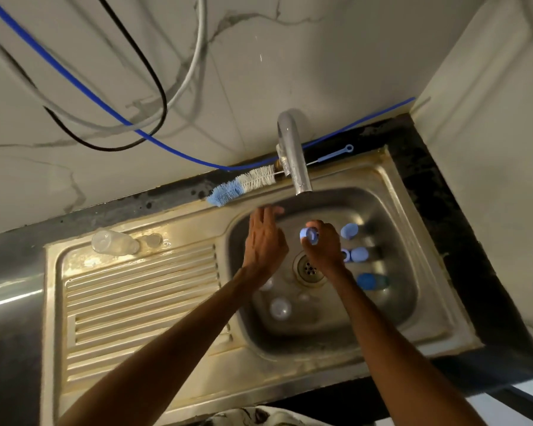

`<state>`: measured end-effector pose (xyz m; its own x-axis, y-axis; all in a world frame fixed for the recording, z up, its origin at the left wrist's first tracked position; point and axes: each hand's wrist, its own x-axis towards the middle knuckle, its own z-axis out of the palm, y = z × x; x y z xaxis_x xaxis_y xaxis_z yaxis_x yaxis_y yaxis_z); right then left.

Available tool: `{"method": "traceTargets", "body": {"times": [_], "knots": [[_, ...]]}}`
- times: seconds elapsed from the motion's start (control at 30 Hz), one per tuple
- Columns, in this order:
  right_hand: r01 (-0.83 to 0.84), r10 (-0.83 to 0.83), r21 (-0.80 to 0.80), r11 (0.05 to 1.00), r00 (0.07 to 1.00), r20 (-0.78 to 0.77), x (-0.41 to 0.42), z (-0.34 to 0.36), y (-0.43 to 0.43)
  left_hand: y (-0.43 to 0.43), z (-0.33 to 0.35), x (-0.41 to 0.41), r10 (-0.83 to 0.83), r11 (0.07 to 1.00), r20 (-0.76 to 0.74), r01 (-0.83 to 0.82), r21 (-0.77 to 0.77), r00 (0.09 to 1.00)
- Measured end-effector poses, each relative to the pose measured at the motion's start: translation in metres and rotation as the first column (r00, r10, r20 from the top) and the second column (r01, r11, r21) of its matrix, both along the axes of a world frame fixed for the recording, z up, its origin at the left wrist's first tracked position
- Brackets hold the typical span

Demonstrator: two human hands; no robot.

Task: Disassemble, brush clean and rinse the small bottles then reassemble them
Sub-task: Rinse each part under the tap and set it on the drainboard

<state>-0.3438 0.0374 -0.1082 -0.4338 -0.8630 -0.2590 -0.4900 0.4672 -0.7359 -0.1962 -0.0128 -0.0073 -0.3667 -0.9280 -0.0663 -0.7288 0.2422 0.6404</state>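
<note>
The sink (142,302) is set in the bench (428,167), a clear bottle (114,242) laid on its draining board. The bottle brush (243,186) is laid along the rear rim, bristles leftward, handle passed behind the tap (293,155). The left hand (263,241) is held flat and empty over the basin, just short of the bristles, and is judged the nearer. A small blue cap (307,234) is pinched in the right hand (323,247) above the drain (310,267); further blue parts (360,254) lie beside it
</note>
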Motion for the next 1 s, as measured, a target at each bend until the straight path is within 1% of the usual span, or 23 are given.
{"method": "traceTargets", "body": {"times": [0.03, 0.07, 0.13, 0.2, 0.27, 0.33, 0.43, 0.5, 0.57, 0.7, 0.77, 0.83, 0.9, 0.93, 1.0], "knots": [[0.049, -0.045, -0.061, 0.997, 0.997, 0.07, 0.001, 0.015, 0.001, -0.005, 0.008, -0.002, -0.018, 0.996, -0.003, 0.017, -0.087, 1.0], [0.107, -0.089, -0.106, 0.989, 0.983, 0.162, 0.002, 0.029, 0.002, -0.013, 0.015, -0.004, -0.062, 0.983, 0.027, 0.066, -0.172, 0.998], [0.206, -0.146, -0.164, 0.965, 0.937, 0.316, 0.006, 0.049, 0.005, -0.03, 0.024, -0.012, -0.184, 0.93, 0.173, 0.229, -0.289, 0.968], [0.256, -0.185, -0.141, 0.956, 0.904, 0.385, 0.01, 0.064, 0.005, -0.048, 0.026, -0.021, -0.302, 0.832, 0.358, 0.428, -0.354, 0.884], [0.273, -0.209, -0.104, 0.956, 0.888, 0.411, 0.012, 0.074, 0.001, -0.065, 0.026, -0.029, -0.372, 0.727, 0.482, 0.572, -0.38, 0.793], [0.265, -0.212, -0.073, 0.962, 0.885, 0.415, 0.014, 0.082, -0.003, -0.081, 0.026, -0.033, -0.372, 0.67, 0.544, 0.623, -0.403, 0.752], [0.222, -0.186, -0.048, 0.974, 0.901, 0.392, 0.016, 0.094, -0.009, -0.087, 0.03, -0.032, -0.357, 0.661, 0.563, 0.627, -0.411, 0.745], [0.207, -0.183, -0.023, 0.978, 0.907, 0.378, 0.018, 0.101, -0.014, -0.082, 0.031, -0.03, -0.316, 0.666, 0.59, 0.617, -0.419, 0.743], [0.203, -0.185, -0.015, 0.979, 0.918, 0.351, 0.02, 0.108, -0.017, -0.082, 0.028, -0.028, -0.303, 0.689, 0.577, 0.592, -0.417, 0.759], [0.19, -0.17, -0.025, 0.981, 0.924, 0.344, 0.021, 0.113, -0.02, -0.08, 0.019, -0.021, -0.287, 0.787, 0.56, 0.524, -0.324, 0.777], [0.185, -0.165, -0.023, 0.982, 0.922, 0.349, 0.021, 0.113, -0.02, -0.081, 0.01, -0.016, -0.31, 0.826, 0.546, 0.505, -0.251, 0.779], [0.194, -0.174, -0.014, 0.981, 0.906, 0.387, 0.023, 0.117, -0.02, -0.084, 0.008, -0.01, -0.361, 0.836, 0.507, 0.512, -0.196, 0.783], [0.247, -0.218, 0.005, 0.969, 0.842, 0.493, 0.023, 0.119, -0.02, -0.082, 0.011, -0.005, -0.393, 0.837, 0.443, 0.513, -0.191, 0.806], [0.293, -0.253, 0.025, 0.956, 0.777, 0.576, 0.023, 0.121, -0.021, -0.077, 0.014, -0.004, -0.404, 0.858, 0.371, 0.486, -0.163, 0.836], [0.349, -0.297, 0.073, 0.934, 0.649, 0.7, 0.022, 0.122, -0.021, -0.063, 0.023, 0.001, -0.369, 0.921, 0.149, 0.382, -0.069, 0.917]]}}
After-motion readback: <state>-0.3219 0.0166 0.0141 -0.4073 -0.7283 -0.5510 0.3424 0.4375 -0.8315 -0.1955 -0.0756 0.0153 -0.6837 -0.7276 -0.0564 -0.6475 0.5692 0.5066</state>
